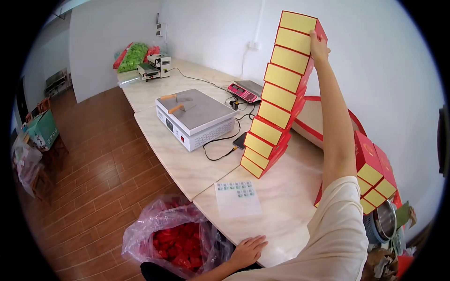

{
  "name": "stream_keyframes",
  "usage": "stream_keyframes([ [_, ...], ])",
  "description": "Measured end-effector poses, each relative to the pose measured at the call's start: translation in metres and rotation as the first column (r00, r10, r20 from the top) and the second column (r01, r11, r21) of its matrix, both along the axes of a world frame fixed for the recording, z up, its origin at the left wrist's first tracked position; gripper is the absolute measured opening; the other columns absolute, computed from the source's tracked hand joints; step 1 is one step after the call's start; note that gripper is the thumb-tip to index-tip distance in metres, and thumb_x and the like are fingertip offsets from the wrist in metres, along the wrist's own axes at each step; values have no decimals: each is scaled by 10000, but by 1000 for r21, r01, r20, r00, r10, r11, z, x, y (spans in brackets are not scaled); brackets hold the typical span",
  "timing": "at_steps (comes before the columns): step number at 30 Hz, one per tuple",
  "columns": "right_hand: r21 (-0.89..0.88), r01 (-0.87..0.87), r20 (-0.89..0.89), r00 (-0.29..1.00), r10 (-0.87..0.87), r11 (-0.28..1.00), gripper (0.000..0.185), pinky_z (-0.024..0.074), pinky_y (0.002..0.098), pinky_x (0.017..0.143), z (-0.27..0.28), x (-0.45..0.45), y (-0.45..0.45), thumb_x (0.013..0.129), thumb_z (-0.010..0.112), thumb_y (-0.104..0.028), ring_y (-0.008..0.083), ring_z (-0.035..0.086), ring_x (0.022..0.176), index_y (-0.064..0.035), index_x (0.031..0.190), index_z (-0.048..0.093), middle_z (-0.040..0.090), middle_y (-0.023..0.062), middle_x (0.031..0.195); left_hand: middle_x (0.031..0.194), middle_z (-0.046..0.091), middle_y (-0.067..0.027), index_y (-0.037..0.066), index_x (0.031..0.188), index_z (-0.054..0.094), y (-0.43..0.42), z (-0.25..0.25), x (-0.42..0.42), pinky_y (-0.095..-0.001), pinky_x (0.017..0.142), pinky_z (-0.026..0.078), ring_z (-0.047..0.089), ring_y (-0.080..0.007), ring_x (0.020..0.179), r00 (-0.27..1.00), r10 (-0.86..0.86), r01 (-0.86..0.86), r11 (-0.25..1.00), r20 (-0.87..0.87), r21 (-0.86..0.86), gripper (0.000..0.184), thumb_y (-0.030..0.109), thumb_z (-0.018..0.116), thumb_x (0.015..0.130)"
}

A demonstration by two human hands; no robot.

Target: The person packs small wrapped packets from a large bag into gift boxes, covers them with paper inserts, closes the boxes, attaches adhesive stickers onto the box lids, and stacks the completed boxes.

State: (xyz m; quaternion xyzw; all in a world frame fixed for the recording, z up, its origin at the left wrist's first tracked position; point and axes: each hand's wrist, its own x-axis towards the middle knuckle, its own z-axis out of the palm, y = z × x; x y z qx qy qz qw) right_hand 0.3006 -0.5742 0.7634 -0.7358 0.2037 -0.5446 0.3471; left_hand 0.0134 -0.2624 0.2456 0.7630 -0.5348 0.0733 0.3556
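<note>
A tall, leaning stack of red and yellow boxes (280,96) stands on the table, its tiers unevenly lined up. My right hand (320,46) reaches up to the top of this stack, thumb against the yellow face and fingers round the red side of an upper box; its far fingers are partly hidden. Down at the table's front edge, my left hand (250,250) lies flat with fingers stretched out, holding nothing. Between that hand and the stack lies a white sheet of small printed labels (239,206).
A white heating plate (197,114) carries two orange-handled scrapers. Behind it are a pink scale (243,92) and a small machine (154,68). More boxes (372,173) are stacked at right. A plastic bag of red packets (180,243) stands below the table edge.
</note>
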Motion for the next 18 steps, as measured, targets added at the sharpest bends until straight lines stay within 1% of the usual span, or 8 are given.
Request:
stream_keyframes([
  [3,10,36,122,992,-37,999,756,365,472,1017,-11,-13,-25,807,522,-611,398,390,1271,-91,1352,453,382,242,1381,1352,504,-48,143,1262,547,0,2,0,-374,1006,372,480,-183,1229,1000,4,-4,1000,-7,20,425,167,535,837],
  [5,-245,226,130,971,-199,943,682,389,458,998,-19,-38,-69,833,491,-588,413,480,1187,-48,1248,529,497,252,1250,1348,507,-50,140,1258,549,0,2,1,-374,1004,374,482,-184,1228,1000,7,-7,1000,-10,9,426,162,537,833],
  [7,-353,378,-26,910,-413,856,641,420,464,961,-28,-73,-115,829,513,-568,414,499,1168,-48,1202,562,555,240,1203,1343,510,-53,136,1254,551,0,4,0,-374,1003,376,483,-186,1226,1000,-9,9,1000,-19,-1,426,157,538,829],
  [8,-351,396,-37,899,-436,848,641,420,464,961,-33,-92,-145,829,513,-568,414,499,1168,-48,1202,562,555,240,1203,1337,514,-54,134,1246,556,0,5,1,-376,1001,378,488,-190,1222,1000,1,-1,1000,-26,2,419,153,535,828],
  [10,-274,291,-350,858,-377,917,649,431,468,955,-47,-129,-199,818,538,-558,404,514,1163,-47,1218,555,570,224,1221,1321,524,-56,129,1222,576,-2,6,1,-388,997,384,501,-206,1209,1000,8,-7,1000,-23,6,402,146,529,823],
  [11,-266,322,-361,841,-404,908,649,431,468,955,-55,-151,-202,818,538,-558,404,514,1163,-47,1218,555,570,224,1221,1321,524,-56,129,1222,576,-2,6,2,-388,997,384,501,-206,1209,999,-29,29,999,-31,17,402,146,529,823],
  [14,-479,499,-582,435,-687,722,784,416,455,995,-93,-219,-196,778,556,-643,363,504,1206,-20,1254,539,563,209,1262,1328,522,-53,129,1210,590,-3,4,2,-382,1008,371,487,-197,1223,1000,9,-10,998,3,61,401,150,542,812],
  [18,-407,461,-786,264,-559,789,970,388,453,1011,-148,-268,-224,698,558,-762,374,501,1213,-11,1308,487,542,242,1275,1336,517,-58,136,1227,582,-4,8,0,-396,1012,362,477,-216,1234,1000,10,-9,997,-9,73,420,151,541,809],
])
